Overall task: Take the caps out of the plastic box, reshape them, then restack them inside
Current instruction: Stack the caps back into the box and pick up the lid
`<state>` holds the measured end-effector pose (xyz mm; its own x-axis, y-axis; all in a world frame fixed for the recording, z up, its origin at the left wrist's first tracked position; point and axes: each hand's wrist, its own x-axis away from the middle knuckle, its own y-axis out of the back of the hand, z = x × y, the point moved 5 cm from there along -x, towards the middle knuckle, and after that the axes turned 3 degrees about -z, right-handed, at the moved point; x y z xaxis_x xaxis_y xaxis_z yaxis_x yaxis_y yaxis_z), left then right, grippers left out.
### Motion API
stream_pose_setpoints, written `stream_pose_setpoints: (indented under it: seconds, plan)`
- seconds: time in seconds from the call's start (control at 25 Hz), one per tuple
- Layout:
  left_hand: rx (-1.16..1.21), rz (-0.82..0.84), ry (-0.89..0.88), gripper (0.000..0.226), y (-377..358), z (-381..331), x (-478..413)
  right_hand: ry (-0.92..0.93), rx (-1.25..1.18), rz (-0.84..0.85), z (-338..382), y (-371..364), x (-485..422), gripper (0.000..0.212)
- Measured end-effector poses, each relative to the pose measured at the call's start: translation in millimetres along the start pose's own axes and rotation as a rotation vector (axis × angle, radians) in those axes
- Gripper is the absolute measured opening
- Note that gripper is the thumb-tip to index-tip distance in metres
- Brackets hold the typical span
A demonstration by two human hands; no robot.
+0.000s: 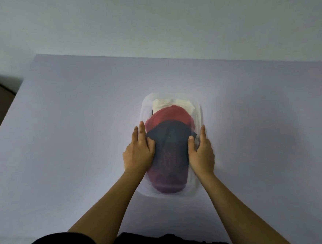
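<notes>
All the caps in view lie inside the plastic box [200, 109], which stands on the lavender bench [71, 128] between the two hands. The left hand [137, 154] lies along the box's left wall and the right hand [201, 153] along its right wall. The fingers [140, 131] of each are straight and released, flat against the outside of the wall, not clenched. Both thumbs reach over the rim and rest on the dark navy cap [169, 138], which sits directly between the fingers. Just past the fingertips a red cap [167, 115] shows from under the navy one. Farther out, at the far end of the box, is a white cap [166, 103]. Back toward the wrists a purple cap [166, 184] fills the near end. Whether the thumbs squeeze the walls or only touch the cloth cannot be told.

The caps overlap in a row, so this reads either as the opening, with the box steadied before the first cap comes out, or as the last settling of a finished stack. The frame alone does not decide. If it is the opening, the next move calls for the fingers to leave the walls, curl under the navy cap's edges and lift it clear without dragging the red one along.
</notes>
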<state>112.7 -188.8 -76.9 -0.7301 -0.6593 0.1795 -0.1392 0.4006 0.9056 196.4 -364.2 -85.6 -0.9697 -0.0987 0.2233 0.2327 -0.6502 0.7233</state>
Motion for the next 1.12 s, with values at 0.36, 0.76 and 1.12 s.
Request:
stream_pose_setpoints:
  seconds: [0.36,0.76,1.12]
  plan:
    - [0.128,0.069,-0.024,0.055,1.9,9.6,-1.5,-0.074,-0.241,0.136,-6.9,-0.3,-0.7,0.067]
    - [0.572,0.144,0.231,0.060,-4.2,20.0,38.7,-0.190,-0.354,0.198,-36.0,3.9,46.5,0.068]
    - [0.634,0.150,0.154,0.059,1.2,-78.8,-80.7,-0.108,-0.364,0.147,2.1,43.5,-98.1,0.066]
